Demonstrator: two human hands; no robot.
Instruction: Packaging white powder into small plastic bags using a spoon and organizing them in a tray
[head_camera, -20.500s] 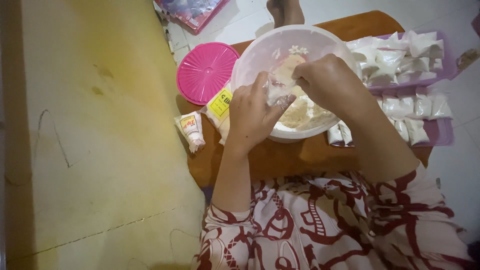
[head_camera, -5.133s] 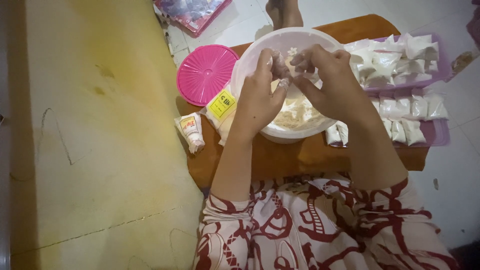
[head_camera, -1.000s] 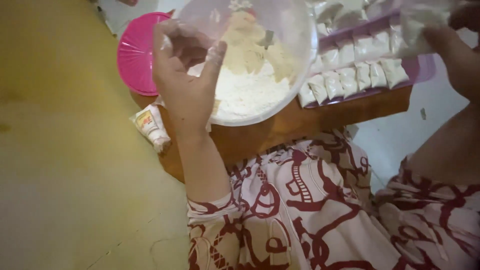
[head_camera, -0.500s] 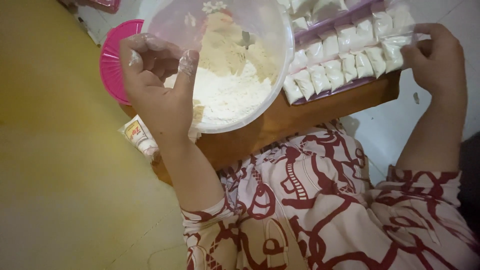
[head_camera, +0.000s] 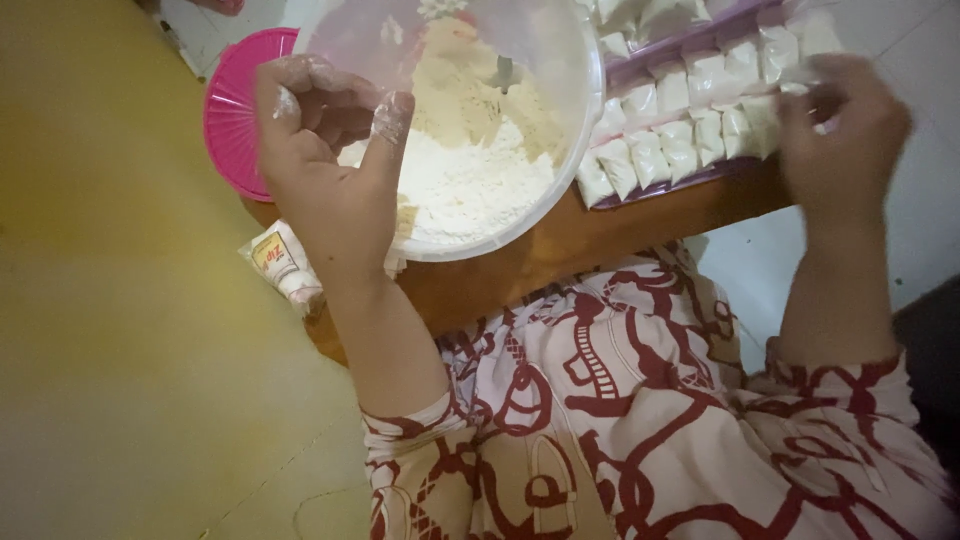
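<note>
**Right hand reaches the packet rows while the left waits at the bowl**

Since half a second ago the right hand (head_camera: 840, 125) has slid down along the tray's near edge and now lies over the last small packets, blurred by motion; the left hand (head_camera: 330, 165) has hardly shifted.

Head view: the left hand hovers over the near-left rim of the clear plastic bowl (head_camera: 570, 150), its floury fingers (head_camera: 388, 118) loosely curled with thumb and forefinger close together. Whether they pinch anything cannot be told. Just beyond its fingertips, inside the bowl, lies the mound of white flour (head_camera: 470, 175) with yellowish powder further in. Behind the left hand's knuckles sits a round pink lid (head_camera: 232, 130), and below its wrist a small printed sachet (head_camera: 282, 265) lies on the yellow floor.

The right hand is well apart from the left, across the bowl. Its fingers are bent over the right end of the filled white packets (head_camera: 680, 140), which stand in rows on a purple tray (head_camera: 660, 190). The rows' long axis runs from the bowl's rim up and away towards the right hand, so the right hand is much the nearer. Blur hides whether it grips a packet or only touches one. Bowl and tray rest on a low wooden table (head_camera: 560, 270) over the person's patterned lap.
</note>
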